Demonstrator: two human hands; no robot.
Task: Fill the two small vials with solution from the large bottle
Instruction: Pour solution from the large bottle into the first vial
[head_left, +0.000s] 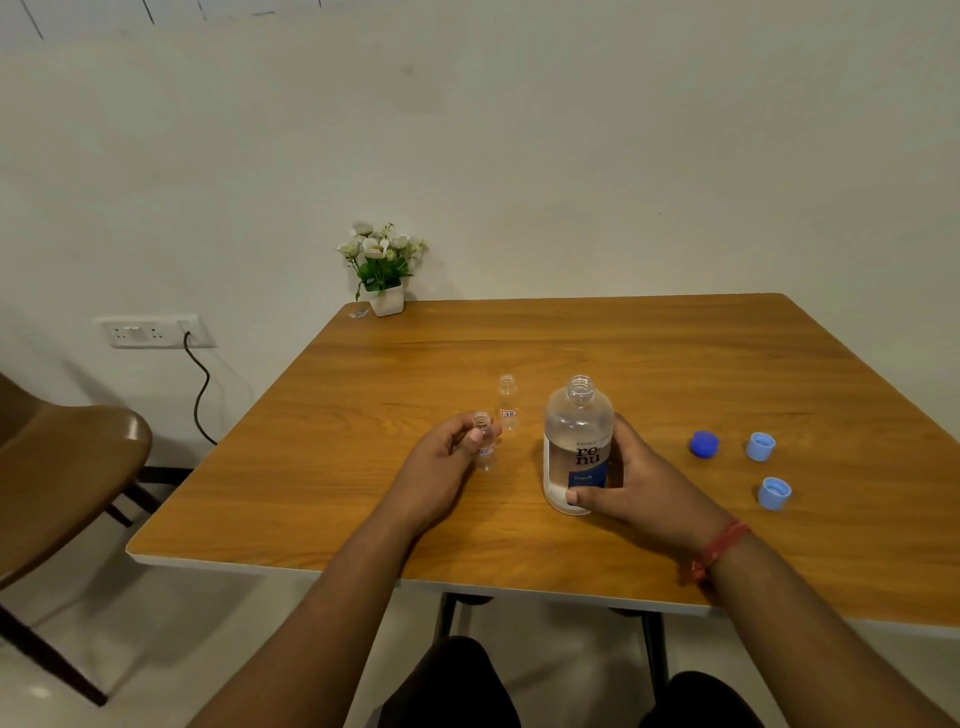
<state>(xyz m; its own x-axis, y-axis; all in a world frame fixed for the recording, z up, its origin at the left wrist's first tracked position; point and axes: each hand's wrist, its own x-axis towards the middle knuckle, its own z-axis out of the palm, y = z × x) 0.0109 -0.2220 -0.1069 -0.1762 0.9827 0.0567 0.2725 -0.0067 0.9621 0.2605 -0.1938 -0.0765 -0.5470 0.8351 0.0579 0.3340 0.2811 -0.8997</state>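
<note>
The liquid level in both clear vials is too faint to read, and the right hand's fingers are hidden behind the large bottle (577, 447). That right hand (631, 480) wraps the upright, uncapped bottle, thumb across its lower label. Left of the bottle, the left hand (444, 460) pinches 1 small vial (484, 441) upright at its neck. The second vial (508, 401) stands free just beyond. Right of the bottle lie 3 round plastic caps: 1 dark blue cap (704, 445), 2 light blue caps (761, 447).
</note>
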